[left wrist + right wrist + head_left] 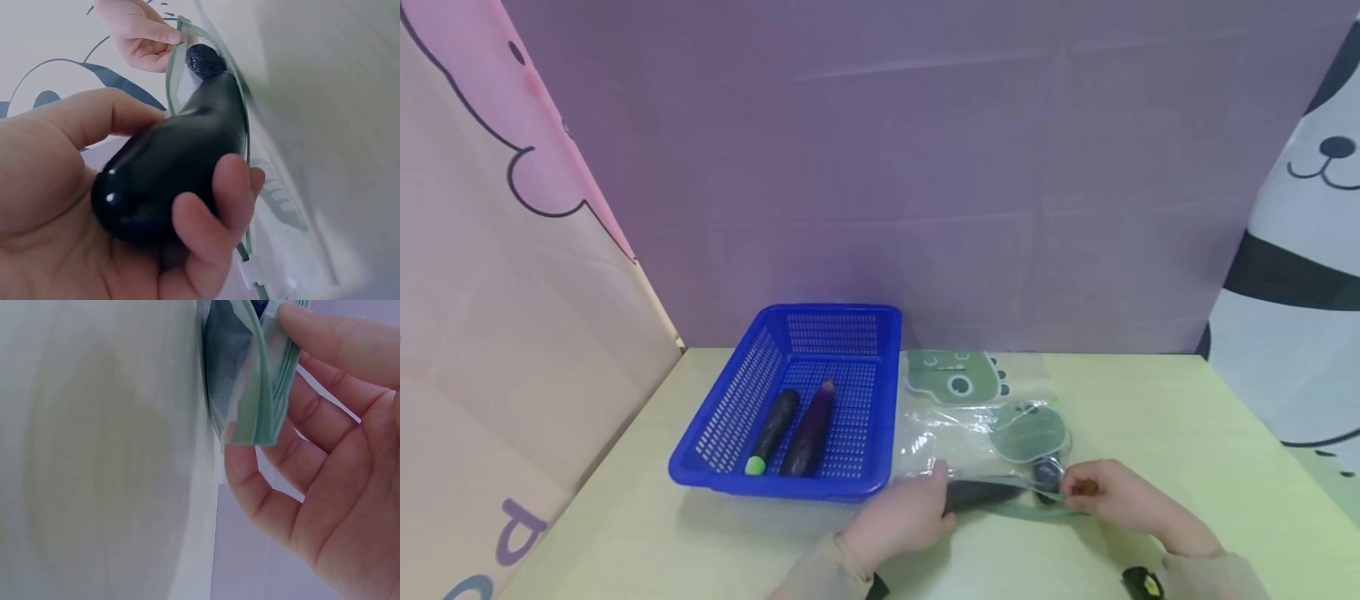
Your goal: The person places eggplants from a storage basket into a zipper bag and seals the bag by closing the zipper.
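My left hand (901, 518) grips a glossy, near-black eggplant (165, 172) by its thick end. The eggplant's narrow end reaches through the mouth of a clear zip bag (925, 446) with green edging and green cartoon prints. Inside that mouth, against the eggplant's tip, shows a dark wrinkled thing (205, 60), mostly hidden by the bag. At the bag's right corner, my right hand (1112, 496) pinches the green edging (256, 425) between thumb and fingers, and the mouth gapes. A white zip slider (252, 272) sits on the edging near my left hand.
Left of the bag stands a blue plastic basket (700, 481). In it lie a dark cucumber (777, 425) with a bright green end and a purple eggplant (811, 433). A purple backdrop (925, 167) rises behind the pale table (1150, 417), with printed cloth at both sides.
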`<state>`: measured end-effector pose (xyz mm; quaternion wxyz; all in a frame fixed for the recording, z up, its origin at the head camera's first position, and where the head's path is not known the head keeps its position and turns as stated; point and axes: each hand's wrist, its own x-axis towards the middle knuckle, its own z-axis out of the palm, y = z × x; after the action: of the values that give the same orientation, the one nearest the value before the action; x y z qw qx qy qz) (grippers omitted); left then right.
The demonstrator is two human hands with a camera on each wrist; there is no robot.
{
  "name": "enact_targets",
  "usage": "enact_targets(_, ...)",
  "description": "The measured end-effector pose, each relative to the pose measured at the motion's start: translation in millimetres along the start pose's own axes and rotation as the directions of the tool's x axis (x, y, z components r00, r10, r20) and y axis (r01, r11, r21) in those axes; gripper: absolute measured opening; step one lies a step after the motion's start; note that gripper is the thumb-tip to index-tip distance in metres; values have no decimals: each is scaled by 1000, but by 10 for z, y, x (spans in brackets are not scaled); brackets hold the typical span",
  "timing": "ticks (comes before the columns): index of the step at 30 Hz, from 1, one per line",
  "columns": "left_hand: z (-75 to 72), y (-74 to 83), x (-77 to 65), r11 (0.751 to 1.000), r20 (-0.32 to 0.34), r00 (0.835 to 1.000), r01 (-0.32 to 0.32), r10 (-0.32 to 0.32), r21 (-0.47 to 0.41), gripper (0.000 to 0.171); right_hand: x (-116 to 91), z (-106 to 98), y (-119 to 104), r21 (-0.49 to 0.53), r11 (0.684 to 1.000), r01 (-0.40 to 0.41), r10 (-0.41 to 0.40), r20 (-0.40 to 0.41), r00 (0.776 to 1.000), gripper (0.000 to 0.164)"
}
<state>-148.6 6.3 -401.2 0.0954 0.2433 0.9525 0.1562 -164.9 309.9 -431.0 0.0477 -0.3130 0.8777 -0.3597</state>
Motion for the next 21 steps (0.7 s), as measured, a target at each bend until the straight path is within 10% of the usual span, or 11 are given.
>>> enact_targets(11, -20, 0, -26, 971, 2, 978, -208, 210, 120, 39, -2, 12, 5, -16, 1000, -6, 6, -3, 1000, 8)
enact_targets(21, 3, -47, -49, 921, 99, 938, -345, 332, 181, 56, -3, 11, -3, -4, 1000, 7, -7, -1, 1000, 8)
